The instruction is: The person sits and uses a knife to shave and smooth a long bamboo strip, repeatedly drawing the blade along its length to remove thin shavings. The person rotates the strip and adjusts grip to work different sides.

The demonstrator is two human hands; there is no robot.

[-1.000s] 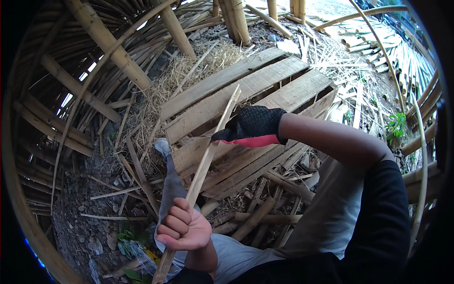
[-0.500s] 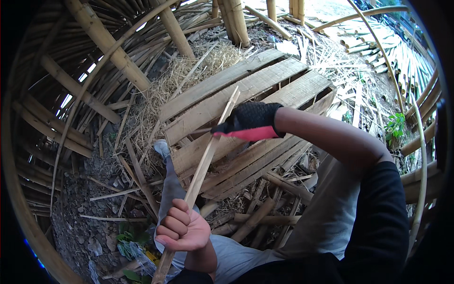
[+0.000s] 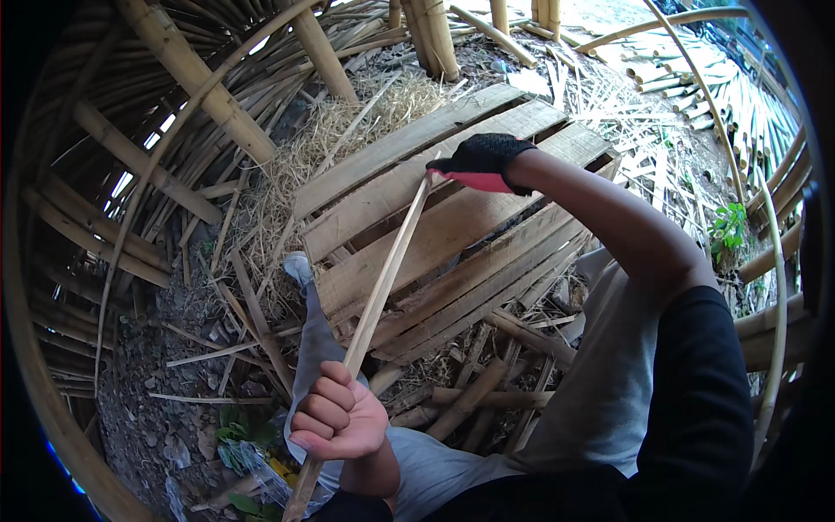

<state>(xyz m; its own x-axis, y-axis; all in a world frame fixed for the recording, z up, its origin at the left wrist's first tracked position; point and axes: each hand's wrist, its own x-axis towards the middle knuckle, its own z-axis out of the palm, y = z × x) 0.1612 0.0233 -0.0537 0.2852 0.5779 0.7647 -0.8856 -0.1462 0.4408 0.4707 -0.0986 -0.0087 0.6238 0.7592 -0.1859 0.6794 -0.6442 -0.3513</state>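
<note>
A long, pale split-bamboo strip (image 3: 383, 300) runs slantwise from the lower edge up over the slatted wooden pallet (image 3: 417, 252). My bare left hand (image 3: 337, 416) is closed around its lower part, knuckles turned toward the left. At the far, narrow end of the strip is my right hand (image 3: 487, 163), in a black and pink glove. Its fingers are closed at the tip, on what looks like a thin, blade-like tool, mostly hidden by the glove. The strip rests above the pallet, tilted toward me.
Dry straw shavings (image 3: 396, 109) lie beyond the pallet. Bamboo posts (image 3: 204, 83) and stacked poles stand at the left, and cut bamboo (image 3: 739, 113) is piled at the far right. Short bamboo pieces (image 3: 470, 400) lie between my legs. A plastic bag (image 3: 261, 465) is by my left leg.
My right hand has slid away from me along the strip, from its upper middle to its far tip. My left hand keeps its grip, almost unmoved.
</note>
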